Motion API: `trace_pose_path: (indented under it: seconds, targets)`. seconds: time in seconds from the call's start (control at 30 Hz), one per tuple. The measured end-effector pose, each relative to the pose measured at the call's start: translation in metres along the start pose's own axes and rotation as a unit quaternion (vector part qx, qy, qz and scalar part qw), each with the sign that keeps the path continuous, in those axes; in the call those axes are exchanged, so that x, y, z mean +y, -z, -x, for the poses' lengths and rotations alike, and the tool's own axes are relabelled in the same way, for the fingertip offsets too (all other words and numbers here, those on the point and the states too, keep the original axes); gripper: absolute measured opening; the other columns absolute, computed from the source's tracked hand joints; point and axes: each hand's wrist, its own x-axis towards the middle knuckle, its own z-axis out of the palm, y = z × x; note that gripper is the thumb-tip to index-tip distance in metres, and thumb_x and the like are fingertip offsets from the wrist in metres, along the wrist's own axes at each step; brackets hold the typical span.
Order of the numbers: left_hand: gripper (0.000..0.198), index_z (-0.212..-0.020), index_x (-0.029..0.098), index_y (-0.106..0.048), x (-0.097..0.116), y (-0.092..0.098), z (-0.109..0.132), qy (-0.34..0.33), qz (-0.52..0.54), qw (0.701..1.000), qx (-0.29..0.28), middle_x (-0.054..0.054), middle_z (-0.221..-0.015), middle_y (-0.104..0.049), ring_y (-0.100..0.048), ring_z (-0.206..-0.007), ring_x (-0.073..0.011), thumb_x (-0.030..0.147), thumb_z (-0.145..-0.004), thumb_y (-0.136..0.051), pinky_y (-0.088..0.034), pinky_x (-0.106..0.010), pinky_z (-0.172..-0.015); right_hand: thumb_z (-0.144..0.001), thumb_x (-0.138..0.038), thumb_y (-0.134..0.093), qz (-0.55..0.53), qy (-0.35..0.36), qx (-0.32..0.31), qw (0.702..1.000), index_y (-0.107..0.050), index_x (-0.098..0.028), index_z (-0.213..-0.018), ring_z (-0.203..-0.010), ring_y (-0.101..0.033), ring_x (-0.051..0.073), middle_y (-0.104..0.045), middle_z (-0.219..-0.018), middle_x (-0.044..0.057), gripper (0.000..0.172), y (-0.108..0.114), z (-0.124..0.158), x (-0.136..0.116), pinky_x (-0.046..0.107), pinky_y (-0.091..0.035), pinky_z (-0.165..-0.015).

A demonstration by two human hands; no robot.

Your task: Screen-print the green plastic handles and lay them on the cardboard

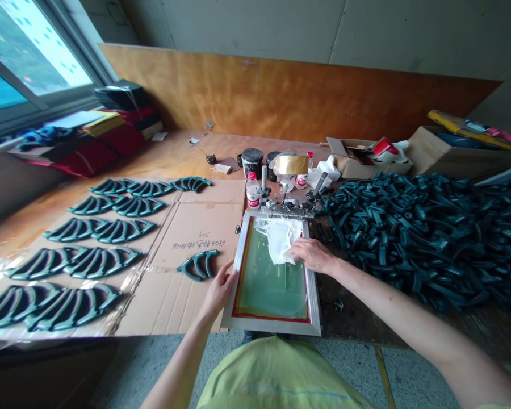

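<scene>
A screen printing frame with a silver metal border and green mesh lies in front of me, clamped at its far end to a metal hinge bar. My left hand grips the frame's left edge. Over the upper right of the mesh, my right hand is closed on a crumpled white cloth, which spreads over the top part of the mesh. Just left of the frame, a dark green curved plastic piece rests on cardboard. Whatever lies beneath the frame is hidden.
Rows of similar green pieces lie at the left. A large heap of green pieces fills the right side. Behind the frame stand a bottle, a black-lidded tub and a tape roll. Cardboard boxes stand at the back right.
</scene>
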Motion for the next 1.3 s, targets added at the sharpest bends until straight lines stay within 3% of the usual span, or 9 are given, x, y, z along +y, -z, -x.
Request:
trace_pose_path:
  seconds: [0.2,0.33,0.5,0.7,0.83,0.97,1.13,1.2,1.3]
  targets:
    - [0.07,-0.129,0.019,-0.057,0.003,0.001,0.0,-0.009,0.001,1.0,0.018,0.0,-0.074,-0.066,-0.061,-0.066,-0.018,0.065,-0.076,-0.058,-0.046,-0.026,-0.058,-0.079,0.002,-0.048,0.006,-0.076,0.115,0.99,-0.068,-0.019,-0.09,-0.092,-0.057,0.02,-0.067,-0.091,0.006,0.03,-0.015,-0.015,-0.002,0.03,-0.046,-0.079]
    - [0.074,-0.132,0.018,-0.054,0.005,0.003,0.001,-0.003,0.031,1.0,0.003,0.0,-0.072,-0.066,-0.061,-0.063,-0.0177,0.065,-0.074,-0.061,-0.046,-0.026,-0.056,-0.08,0.003,-0.047,0.011,-0.031,0.134,0.99,-0.068,-0.018,-0.101,-0.099,-0.057,0.022,-0.067,-0.099,0.008,0.037,-0.036,0.005,-0.013,0.033,-0.048,-0.084]
    - [0.078,-0.135,0.018,-0.052,0.022,0.006,0.007,0.008,0.045,0.999,-0.009,-0.001,-0.072,-0.067,-0.064,-0.067,-0.0194,0.065,-0.073,-0.063,-0.049,-0.027,-0.059,-0.087,-0.013,-0.06,-0.032,-0.064,0.132,0.989,-0.068,-0.024,-0.111,-0.091,-0.062,0.019,-0.069,-0.102,0.004,0.028,-0.006,-0.007,0.0,0.03,-0.049,-0.082]
    - [0.074,-0.131,0.02,-0.058,0.077,0.025,0.02,0.009,0.073,0.997,-0.032,-0.004,-0.089,-0.072,-0.066,-0.081,-0.0235,0.059,-0.069,-0.07,-0.052,-0.029,-0.065,-0.084,-0.024,-0.069,-0.009,-0.222,0.144,0.964,-0.045,-0.031,-0.144,-0.093,-0.064,0.021,-0.067,-0.11,0.005,0.065,0.036,-0.065,0.032,0.032,-0.049,-0.084]
    - [0.054,-0.1,0.019,-0.07,0.121,0.033,0.016,-0.057,0.083,0.995,-0.004,-0.004,-0.093,-0.07,-0.064,-0.079,-0.0203,0.065,-0.076,-0.06,-0.05,-0.027,-0.063,-0.091,-0.027,-0.056,0.02,-0.303,0.219,0.927,-0.049,-0.026,-0.139,-0.096,-0.063,0.024,-0.067,-0.111,0.008,0.049,0.045,-0.044,0.062,0.034,-0.047,-0.082]
    - [0.055,-0.103,0.017,-0.065,0.17,0.026,-0.004,-0.162,0.165,0.973,0.011,-0.006,-0.095,-0.07,-0.065,-0.087,-0.0216,0.065,-0.08,-0.053,-0.052,-0.028,-0.066,-0.093,-0.026,-0.051,-0.019,-0.424,0.201,0.883,-0.06,-0.018,-0.119,-0.087,-0.064,0.024,-0.071,-0.095,0.008,0.029,0.018,-0.001,0.077,0.031,-0.045,-0.074]
    - [0.054,-0.099,0.016,-0.061,0.209,0.018,-0.03,-0.185,0.187,0.964,0.029,-0.006,-0.083,-0.07,-0.066,-0.082,-0.0195,0.066,-0.084,-0.047,-0.05,-0.025,-0.058,-0.09,-0.038,-0.06,-0.031,-0.324,0.136,0.936,-0.054,-0.016,-0.122,-0.094,-0.062,0.023,-0.069,-0.098,0.009,0.04,-0.045,0.018,0.039,0.031,-0.044,-0.078]
    - [0.055,-0.108,0.018,-0.059,0.201,0.015,-0.032,-0.192,0.193,0.961,0.051,-0.006,-0.089,-0.071,-0.066,-0.082,-0.018,0.066,-0.085,-0.046,-0.051,-0.024,-0.059,-0.086,-0.039,-0.067,-0.009,-0.26,0.108,0.96,-0.052,-0.019,-0.127,-0.104,-0.058,0.025,-0.065,-0.11,0.01,0.048,-0.057,0.016,0.022,0.034,-0.043,-0.084]
    - [0.061,-0.121,0.02,-0.057,0.159,0.001,-0.019,-0.135,0.178,0.974,0.03,-0.009,-0.101,-0.072,-0.066,-0.08,-0.0173,0.068,-0.084,-0.048,-0.052,-0.025,-0.06,-0.086,-0.031,-0.068,0.022,-0.228,0.073,0.971,-0.061,-0.024,-0.114,-0.105,-0.054,0.025,-0.062,-0.11,0.008,0.03,-0.054,0.011,0.005,0.036,-0.042,-0.086]
